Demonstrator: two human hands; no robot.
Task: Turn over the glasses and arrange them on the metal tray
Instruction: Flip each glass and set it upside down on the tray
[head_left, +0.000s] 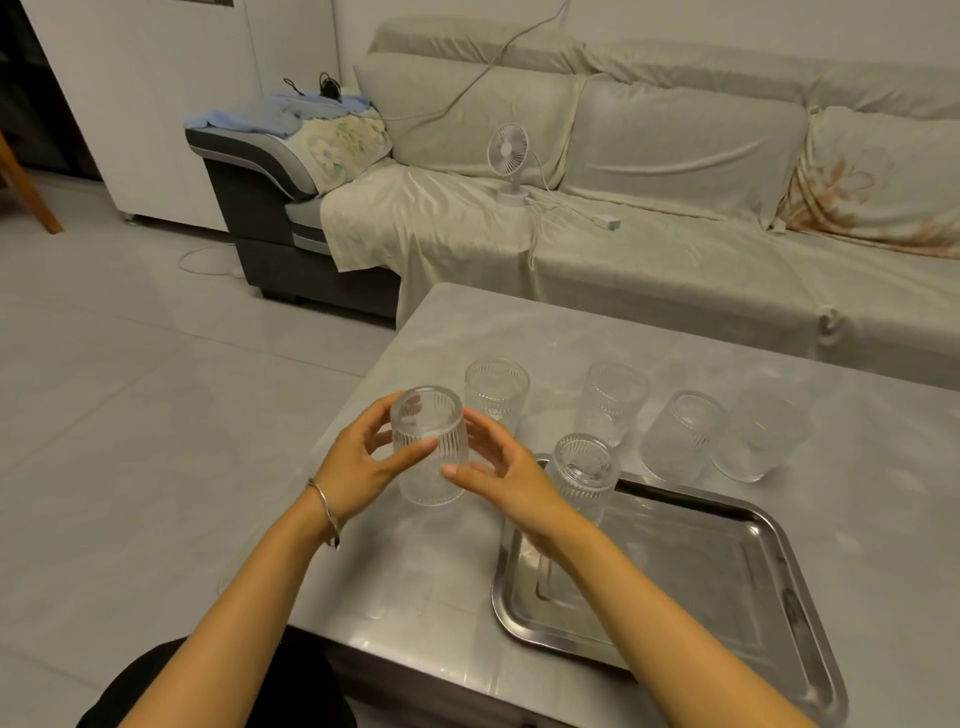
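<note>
This is a home living room. A long sofa (675, 171) runs along the wall, draped in loose pale cloth covers, with a floral cushion (878, 182) at its right end and another floral pillow (343, 148) on the dark armrest at the left, under a folded blue cloth (270, 114). A small white desk fan (508, 156) stands on the seat, its cord trailing to a plug strip (608, 222). The floor (130, 364) is glossy grey tile. In front of the sofa sits a low grey marble-look worktop (571, 322), a coffee table.
</note>
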